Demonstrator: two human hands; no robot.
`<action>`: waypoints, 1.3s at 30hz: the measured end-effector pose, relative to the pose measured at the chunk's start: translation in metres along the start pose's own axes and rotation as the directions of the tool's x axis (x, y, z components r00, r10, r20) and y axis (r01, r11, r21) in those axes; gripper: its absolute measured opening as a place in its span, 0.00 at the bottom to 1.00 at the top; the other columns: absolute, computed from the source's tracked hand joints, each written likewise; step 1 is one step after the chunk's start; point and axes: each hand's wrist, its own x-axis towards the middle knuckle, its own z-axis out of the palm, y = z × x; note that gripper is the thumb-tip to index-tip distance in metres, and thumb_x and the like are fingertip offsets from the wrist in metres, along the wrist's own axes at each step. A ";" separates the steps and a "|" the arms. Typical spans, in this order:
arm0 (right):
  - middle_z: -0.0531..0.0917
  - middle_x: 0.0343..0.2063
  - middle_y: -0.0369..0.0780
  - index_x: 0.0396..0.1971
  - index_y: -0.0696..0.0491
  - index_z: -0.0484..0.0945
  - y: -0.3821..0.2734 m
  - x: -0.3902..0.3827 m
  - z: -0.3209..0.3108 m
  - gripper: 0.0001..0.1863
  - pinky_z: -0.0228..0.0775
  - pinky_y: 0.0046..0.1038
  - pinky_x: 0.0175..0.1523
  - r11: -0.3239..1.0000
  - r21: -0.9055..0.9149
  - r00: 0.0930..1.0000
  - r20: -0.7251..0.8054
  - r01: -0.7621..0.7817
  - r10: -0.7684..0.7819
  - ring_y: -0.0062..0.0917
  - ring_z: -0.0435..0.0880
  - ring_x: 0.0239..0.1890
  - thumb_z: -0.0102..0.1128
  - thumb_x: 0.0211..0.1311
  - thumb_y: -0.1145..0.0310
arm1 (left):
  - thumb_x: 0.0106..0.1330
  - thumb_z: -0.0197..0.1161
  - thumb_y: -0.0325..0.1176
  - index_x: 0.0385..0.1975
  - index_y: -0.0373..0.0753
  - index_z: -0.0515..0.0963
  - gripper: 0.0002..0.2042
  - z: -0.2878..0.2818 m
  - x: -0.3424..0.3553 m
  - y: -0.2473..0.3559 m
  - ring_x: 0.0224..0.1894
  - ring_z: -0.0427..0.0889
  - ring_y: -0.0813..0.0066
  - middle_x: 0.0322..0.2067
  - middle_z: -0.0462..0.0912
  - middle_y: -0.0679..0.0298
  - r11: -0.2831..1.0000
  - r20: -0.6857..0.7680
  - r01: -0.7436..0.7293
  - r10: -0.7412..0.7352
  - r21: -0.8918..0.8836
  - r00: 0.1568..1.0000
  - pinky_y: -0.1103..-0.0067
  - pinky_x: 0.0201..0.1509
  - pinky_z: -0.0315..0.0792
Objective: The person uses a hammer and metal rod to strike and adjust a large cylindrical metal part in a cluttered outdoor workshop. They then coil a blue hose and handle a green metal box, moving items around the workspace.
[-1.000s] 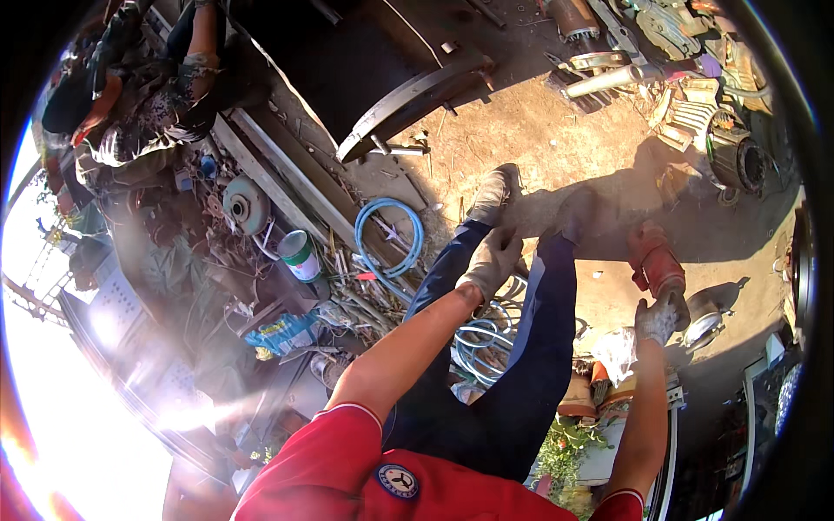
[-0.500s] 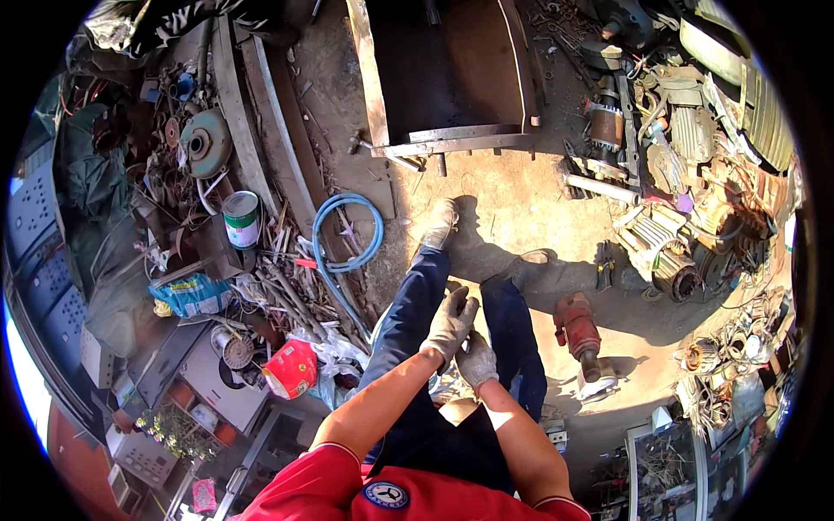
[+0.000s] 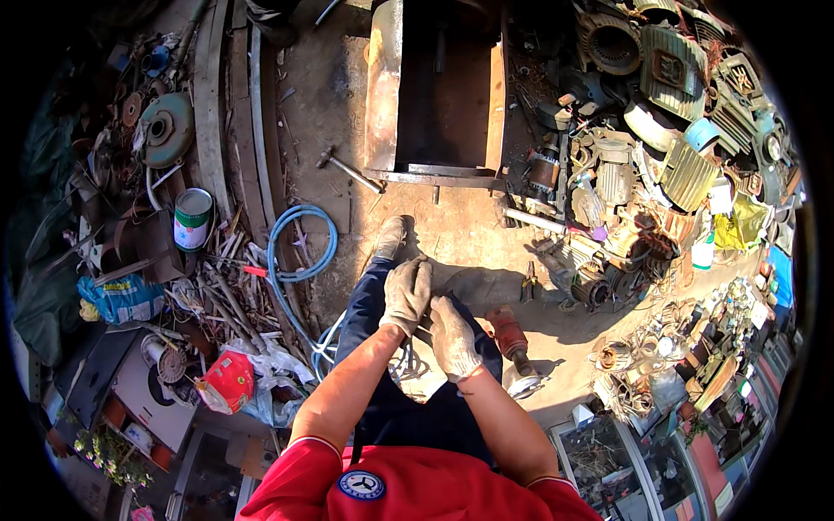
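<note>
My left hand (image 3: 406, 297), in a pale work glove, is held over my lap with its fingers stretched forward. Just to its right and nearer, my right hand (image 3: 453, 337) wears a matching glove and has its fingers extended close to the left one. Neither hand shows a thing held, though the palms are hidden. On the ground beyond my right leg lies a red power tool (image 3: 506, 333), apparently a grinder with a disc at its near end. A pair of pliers (image 3: 528, 282) rests past it.
A rusty open metal box (image 3: 383, 95) stands ahead, with a hammer (image 3: 350, 171) beside it. A blue hose (image 3: 304, 211) coils at left near a paint can (image 3: 192, 220) and long planks (image 3: 212, 113). Scrap motor parts (image 3: 678, 78) heap at right.
My view has shifted, so the surroundings sit further left. The hands have moved from crossing each other to lying side by side, the right one turned more flat.
</note>
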 end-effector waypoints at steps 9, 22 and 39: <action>0.87 0.44 0.36 0.53 0.54 0.82 -0.045 -0.063 -0.023 0.15 0.79 0.23 0.43 0.931 -0.363 0.999 0.021 0.032 -0.026 0.21 0.86 0.41 0.65 0.72 0.63 | 0.70 0.60 0.52 0.46 0.30 0.83 0.26 -0.250 -0.081 -0.289 0.36 0.82 0.60 0.33 0.86 0.55 0.682 -0.077 0.731 -0.728 0.019 0.681 0.68 0.46 0.75; 0.84 0.33 0.35 0.52 0.55 0.82 -0.122 -0.091 -0.069 0.13 0.75 0.20 0.37 0.558 -0.735 0.918 0.247 0.385 -0.309 0.17 0.83 0.33 0.60 0.76 0.64 | 0.70 0.68 0.48 0.48 0.33 0.80 0.22 -0.183 -0.094 -0.053 0.38 0.81 0.73 0.36 0.84 0.65 0.664 0.072 0.597 -0.639 -0.449 0.766 0.75 0.46 0.75; 0.84 0.34 0.35 0.53 0.55 0.80 -0.234 -0.070 -0.429 0.18 0.72 0.20 0.28 0.956 -0.279 0.884 -0.464 -0.085 -0.057 0.18 0.80 0.26 0.62 0.71 0.60 | 0.72 0.64 0.50 0.55 0.32 0.82 0.26 0.023 -0.075 0.155 0.46 0.80 0.74 0.43 0.85 0.63 0.736 0.224 0.672 -0.670 0.079 0.708 0.76 0.55 0.72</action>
